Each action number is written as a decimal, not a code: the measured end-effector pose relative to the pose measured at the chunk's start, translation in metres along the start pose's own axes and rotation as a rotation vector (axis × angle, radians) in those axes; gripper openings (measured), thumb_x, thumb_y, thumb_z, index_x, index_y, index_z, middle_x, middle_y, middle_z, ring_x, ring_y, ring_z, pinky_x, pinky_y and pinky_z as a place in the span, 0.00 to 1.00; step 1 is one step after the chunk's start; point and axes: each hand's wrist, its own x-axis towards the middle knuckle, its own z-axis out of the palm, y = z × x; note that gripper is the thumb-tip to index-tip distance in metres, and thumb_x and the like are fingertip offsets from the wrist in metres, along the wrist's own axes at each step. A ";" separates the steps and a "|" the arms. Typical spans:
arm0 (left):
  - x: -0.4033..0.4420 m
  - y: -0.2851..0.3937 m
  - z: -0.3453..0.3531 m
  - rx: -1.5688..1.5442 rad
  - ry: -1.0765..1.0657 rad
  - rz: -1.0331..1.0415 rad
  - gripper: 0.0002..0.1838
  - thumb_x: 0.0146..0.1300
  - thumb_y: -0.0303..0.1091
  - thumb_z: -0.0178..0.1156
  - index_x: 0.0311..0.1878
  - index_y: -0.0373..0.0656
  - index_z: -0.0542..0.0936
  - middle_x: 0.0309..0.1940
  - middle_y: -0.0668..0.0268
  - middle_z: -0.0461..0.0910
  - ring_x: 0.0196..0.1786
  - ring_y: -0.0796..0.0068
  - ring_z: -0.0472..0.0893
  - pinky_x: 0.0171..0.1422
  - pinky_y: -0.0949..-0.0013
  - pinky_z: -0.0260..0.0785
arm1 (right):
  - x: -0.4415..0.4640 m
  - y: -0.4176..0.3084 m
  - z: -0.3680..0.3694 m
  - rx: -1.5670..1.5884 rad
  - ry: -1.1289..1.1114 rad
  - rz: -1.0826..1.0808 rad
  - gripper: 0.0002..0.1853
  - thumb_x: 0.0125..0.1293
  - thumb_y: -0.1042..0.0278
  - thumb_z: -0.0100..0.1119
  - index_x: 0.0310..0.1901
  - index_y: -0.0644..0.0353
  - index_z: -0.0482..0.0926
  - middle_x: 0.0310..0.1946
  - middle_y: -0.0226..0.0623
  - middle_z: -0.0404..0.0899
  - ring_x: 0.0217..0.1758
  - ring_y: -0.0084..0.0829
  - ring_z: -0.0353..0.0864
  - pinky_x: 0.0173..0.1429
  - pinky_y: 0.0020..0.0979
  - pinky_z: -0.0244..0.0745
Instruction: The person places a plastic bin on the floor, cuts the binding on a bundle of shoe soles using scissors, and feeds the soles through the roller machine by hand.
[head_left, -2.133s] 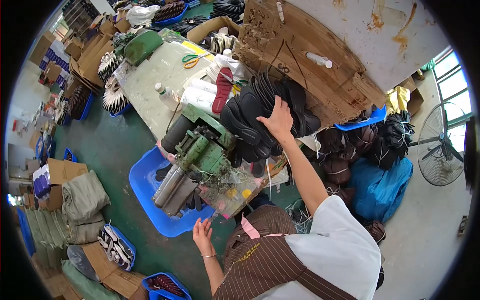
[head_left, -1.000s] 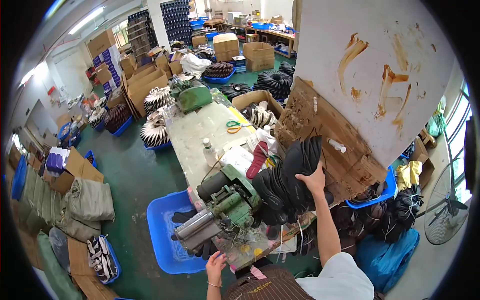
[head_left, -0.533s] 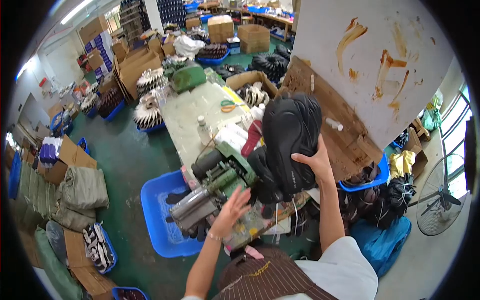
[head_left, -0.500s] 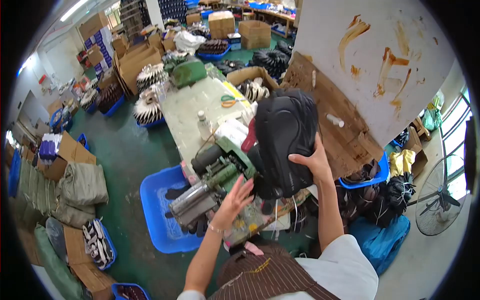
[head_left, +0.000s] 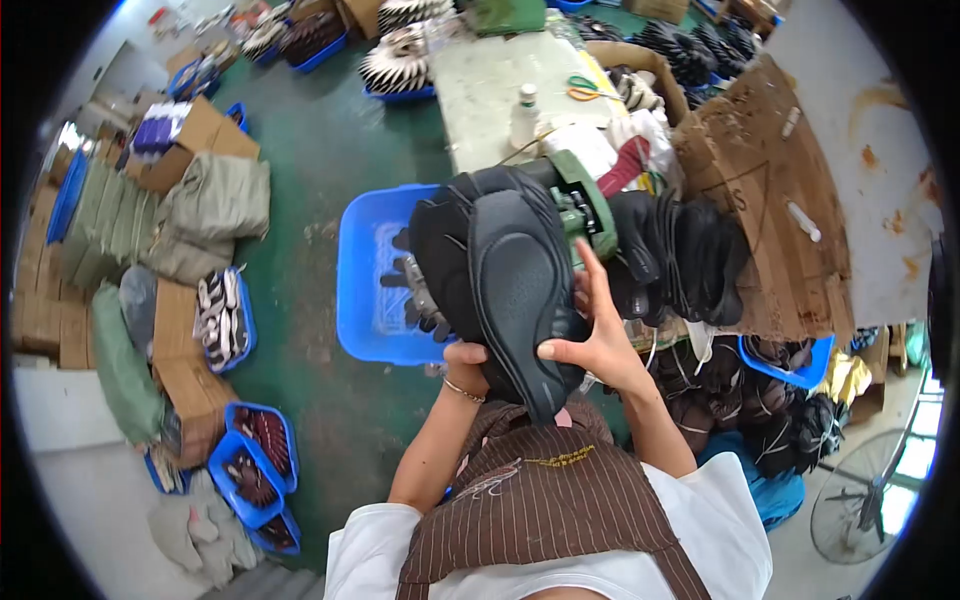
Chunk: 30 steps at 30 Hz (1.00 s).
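A thick stack of black shoe uppers [head_left: 515, 270] is held up in front of my apron, its moulded top piece facing me. My left hand [head_left: 467, 368] grips the stack low on its left edge; most of its fingers are hidden underneath. On the right side, my right hand [head_left: 605, 345] clasps it with the thumb on top and the fingers along the edge. Just behind the stack stands a green machine [head_left: 590, 205], partly covered by it. More black shoe uppers [head_left: 685, 260] lie on the table right of the machine.
A blue tub [head_left: 365, 290] stands on the floor at left, with black pieces beside the stack. The worktable [head_left: 480, 90] carries a bottle [head_left: 525, 115], scissors [head_left: 590, 88] and a dark red piece [head_left: 625, 165]. A cardboard sheet [head_left: 770, 210] leans at right. A fan [head_left: 865, 500] stands lower right.
The stack has moved left and toward me, away from the table's right side. My left hand, apart from it before, now grips it. The view has turned downward and left.
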 end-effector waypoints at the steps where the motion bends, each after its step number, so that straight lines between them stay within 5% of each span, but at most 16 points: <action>1: -0.004 0.005 -0.003 -0.001 0.019 0.024 0.51 0.28 0.32 0.61 0.65 0.33 0.59 0.63 0.51 0.64 0.63 0.52 0.67 0.70 0.56 0.56 | 0.004 0.000 0.007 -0.100 0.044 -0.078 0.62 0.36 0.56 0.77 0.70 0.58 0.44 0.59 0.40 0.62 0.62 0.35 0.63 0.66 0.37 0.54; 2: -0.008 0.009 -0.007 0.005 0.032 0.082 0.51 0.28 0.33 0.61 0.65 0.34 0.59 0.63 0.50 0.64 0.64 0.52 0.66 0.70 0.56 0.56 | 0.008 -0.001 0.014 -0.199 0.086 -0.159 0.61 0.37 0.53 0.77 0.70 0.57 0.45 0.58 0.42 0.63 0.62 0.36 0.63 0.65 0.38 0.56; 3: -0.013 0.013 -0.012 0.013 0.044 0.142 0.52 0.27 0.34 0.62 0.65 0.34 0.59 0.63 0.50 0.63 0.64 0.51 0.66 0.70 0.55 0.55 | 0.010 -0.010 0.024 -0.323 0.165 -0.280 0.51 0.38 0.55 0.77 0.64 0.59 0.58 0.53 0.42 0.68 0.57 0.37 0.68 0.59 0.36 0.63; 6: -0.034 0.023 -0.034 0.136 0.173 0.225 0.49 0.32 0.37 0.62 0.64 0.33 0.60 0.61 0.51 0.65 0.62 0.52 0.67 0.69 0.54 0.57 | 0.010 -0.024 0.050 -0.445 0.057 -0.454 0.23 0.40 0.70 0.73 0.40 0.63 0.75 0.39 0.40 0.74 0.43 0.36 0.73 0.49 0.33 0.68; 16: -0.073 0.029 -0.066 0.227 0.426 0.370 0.37 0.42 0.34 0.66 0.59 0.33 0.67 0.56 0.57 0.72 0.56 0.59 0.73 0.64 0.59 0.64 | 0.008 -0.018 0.116 -0.240 -0.161 -0.121 0.24 0.45 0.71 0.73 0.42 0.65 0.71 0.31 0.40 0.78 0.34 0.28 0.78 0.39 0.28 0.72; 18: -0.077 0.030 -0.067 0.070 0.351 0.429 0.39 0.41 0.35 0.67 0.59 0.33 0.66 0.56 0.56 0.71 0.57 0.58 0.73 0.65 0.59 0.63 | 0.012 -0.011 0.117 -0.236 -0.240 -0.043 0.26 0.46 0.74 0.71 0.48 0.64 0.70 0.39 0.40 0.78 0.43 0.28 0.78 0.48 0.27 0.71; 20: -0.082 0.032 -0.069 -0.086 0.271 0.480 0.40 0.41 0.37 0.68 0.60 0.33 0.66 0.57 0.56 0.70 0.58 0.58 0.72 0.66 0.58 0.62 | 0.015 0.004 0.121 0.371 -0.300 -0.031 0.31 0.49 0.75 0.70 0.56 0.63 0.67 0.49 0.37 0.74 0.53 0.28 0.73 0.58 0.28 0.67; 22: -0.088 0.037 -0.073 -0.017 0.325 0.438 0.41 0.40 0.35 0.66 0.61 0.33 0.65 0.58 0.54 0.70 0.60 0.56 0.70 0.68 0.57 0.59 | 0.017 0.008 0.117 0.445 -0.379 0.038 0.34 0.51 0.80 0.66 0.60 0.62 0.62 0.55 0.34 0.70 0.59 0.28 0.69 0.64 0.29 0.61; 26: -0.094 0.047 -0.078 0.059 0.361 0.380 0.43 0.38 0.33 0.62 0.63 0.30 0.61 0.59 0.50 0.68 0.61 0.52 0.69 0.69 0.54 0.58 | 0.011 0.025 0.107 0.637 -0.225 0.115 0.27 0.56 0.79 0.62 0.58 0.62 0.65 0.53 0.36 0.73 0.56 0.28 0.72 0.61 0.30 0.64; 30: -0.097 0.068 -0.065 -0.073 0.204 0.355 0.51 0.40 0.41 0.60 0.67 0.29 0.49 0.64 0.36 0.54 0.64 0.43 0.63 0.68 0.47 0.56 | 0.001 0.068 0.097 0.710 0.033 0.122 0.14 0.57 0.80 0.61 0.46 0.63 0.75 0.41 0.34 0.80 0.44 0.23 0.78 0.51 0.26 0.71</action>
